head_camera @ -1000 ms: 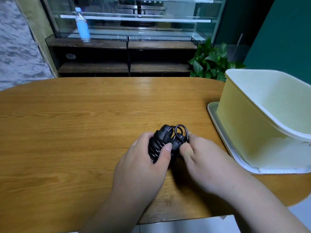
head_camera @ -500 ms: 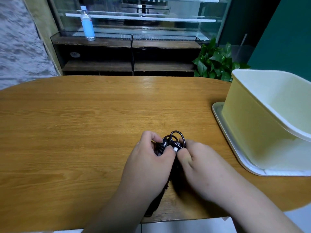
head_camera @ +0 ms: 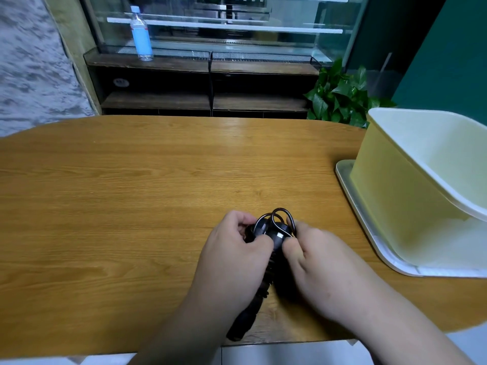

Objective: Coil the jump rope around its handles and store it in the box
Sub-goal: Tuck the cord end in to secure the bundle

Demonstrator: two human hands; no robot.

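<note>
The black jump rope (head_camera: 272, 233) is bundled around its two handles near the table's front edge. A small loop of cord sticks up at the top of the bundle, and the handle ends reach down toward me between my wrists. My left hand (head_camera: 234, 262) grips the bundle from the left, thumb across its top. My right hand (head_camera: 319, 267) pinches the cord at the bundle's upper right. The pale yellow box (head_camera: 390, 196) stands open at the right, apart from both hands.
The box sits on a white lid or tray (head_camera: 369, 233) on the wooden table (head_camera: 131, 201). Behind the table are a dark shelf unit with a water bottle (head_camera: 141, 34) and a green plant (head_camera: 340, 96).
The bundle has turned more upright in my hands, its handle ends now pointing toward me. My fingers have closed higher, around the top loop. The view has shifted slightly.
</note>
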